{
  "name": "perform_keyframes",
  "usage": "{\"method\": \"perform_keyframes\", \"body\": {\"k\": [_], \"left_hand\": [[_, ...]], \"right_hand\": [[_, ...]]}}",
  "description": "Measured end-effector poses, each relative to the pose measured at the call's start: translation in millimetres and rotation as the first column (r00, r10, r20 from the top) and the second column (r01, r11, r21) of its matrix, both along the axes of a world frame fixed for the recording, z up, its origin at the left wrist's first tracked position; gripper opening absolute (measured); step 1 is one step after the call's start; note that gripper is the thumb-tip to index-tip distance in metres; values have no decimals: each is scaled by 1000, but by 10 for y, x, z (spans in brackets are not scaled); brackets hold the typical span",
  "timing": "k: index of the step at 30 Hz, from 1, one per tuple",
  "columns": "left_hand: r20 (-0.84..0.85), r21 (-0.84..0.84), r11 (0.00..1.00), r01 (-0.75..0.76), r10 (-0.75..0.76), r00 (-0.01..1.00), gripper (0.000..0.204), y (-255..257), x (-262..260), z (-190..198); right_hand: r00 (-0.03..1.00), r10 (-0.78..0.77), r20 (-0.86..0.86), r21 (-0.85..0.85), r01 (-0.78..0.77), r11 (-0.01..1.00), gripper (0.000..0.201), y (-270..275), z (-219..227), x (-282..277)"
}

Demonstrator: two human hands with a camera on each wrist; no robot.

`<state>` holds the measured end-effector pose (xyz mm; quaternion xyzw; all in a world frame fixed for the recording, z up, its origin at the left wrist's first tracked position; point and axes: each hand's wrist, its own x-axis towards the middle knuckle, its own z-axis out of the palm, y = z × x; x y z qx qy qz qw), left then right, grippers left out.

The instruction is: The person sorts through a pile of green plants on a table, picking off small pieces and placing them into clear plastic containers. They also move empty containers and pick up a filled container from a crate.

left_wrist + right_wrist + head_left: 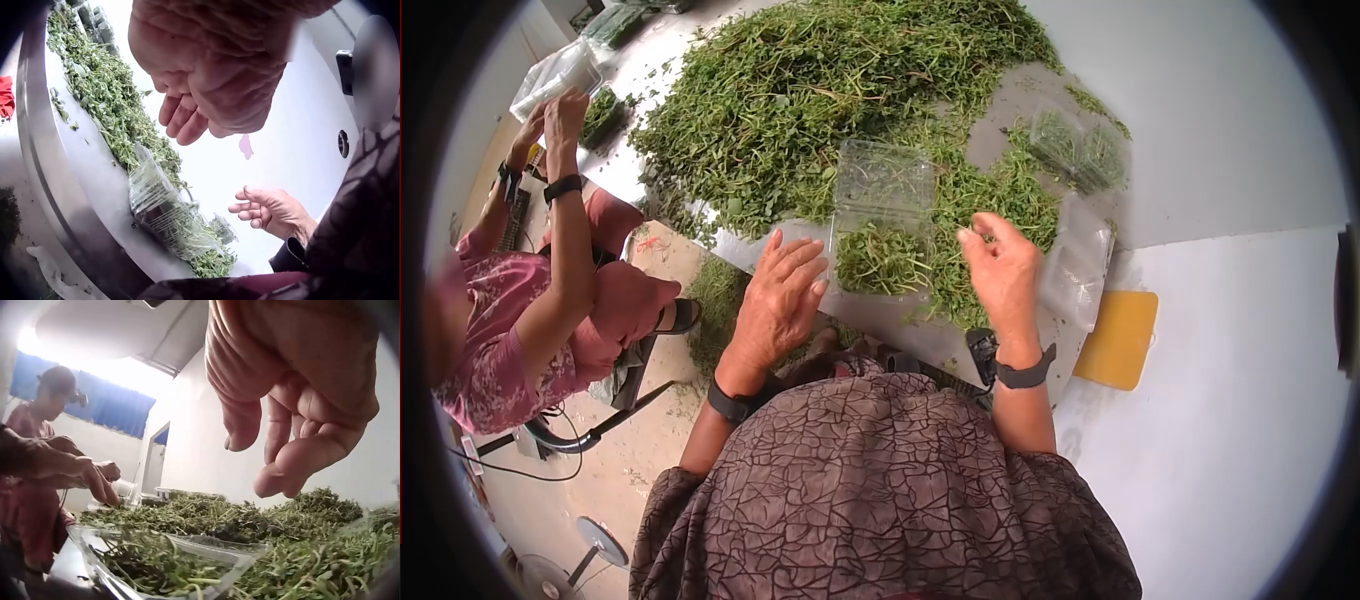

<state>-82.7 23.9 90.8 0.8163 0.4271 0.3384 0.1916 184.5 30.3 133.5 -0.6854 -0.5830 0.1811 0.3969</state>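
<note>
An open clear plastic clamshell box [884,172] stands on the table in front of me, its lid folded back and its base filled with green leafy stems [884,258]. My left hand [776,303] hovers beside the box's left edge, its fingers loosely extended and nothing in them. To the right of the box my right hand [1005,278] hangs above loose greens, fingers lightly bent. In the right wrist view, the thumb and fingers of my right hand [297,412] are apart, with no object between them. Behind the box spreads a big heap of greens [830,90].
A filled clear box [1080,150] and an empty clear tray [1078,262] lie at the table's right side. A yellow board [1117,340] is beyond that edge. Another person [530,300] sits at the left, hands raised near stacked clear boxes [557,78].
</note>
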Motion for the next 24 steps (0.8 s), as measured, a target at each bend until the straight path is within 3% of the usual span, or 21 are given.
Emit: {"method": "perform_keyframes", "body": {"k": [2,3,5,9,11,12,13,16,17,18,20,24], "left_hand": [[-15,-23,1000,-20,19,1000,26,-42,-7,-61],[-22,-30,999,-28,28,999,26,-63,0,-87],[-45,-4,999,-33,33,998,33,-82,41,-109],[-84,1,998,58,-58,995,39,-102,193,-10],[-132,-17,995,100,-102,986,38,-75,266,1],[-199,-36,990,133,-137,970,36,-52,307,-35],[-262,-54,985,164,-172,949,36,-29,353,-68],[-276,-86,980,181,-198,940,32,0,368,-42],[-244,-89,981,170,-187,951,31,-16,365,-18],[-211,-67,988,141,-152,965,29,-27,357,-10],[-203,-62,989,131,-141,969,28,-36,326,8],[-192,-57,994,90,-99,976,27,-74,296,-26]], "right_hand": [[995,-102,17,-16,102,995,31,37,28,205],[963,-116,245,13,117,993,33,45,-7,334],[908,-150,391,-39,179,983,38,28,-36,446],[826,-95,556,-46,145,988,39,46,-374,638],[789,-30,613,-161,162,973,45,54,-442,634],[776,55,628,-302,178,937,36,77,-371,607],[775,45,631,-299,189,936,36,65,-351,623],[883,-129,452,23,133,991,13,78,-349,758],[881,-136,452,21,142,990,13,74,-277,794],[948,-175,265,4,180,984,14,71,-137,810],[971,-231,-61,-44,229,972,17,60,26,848],[961,-183,-209,-19,183,983,17,-49,326,753]]}}
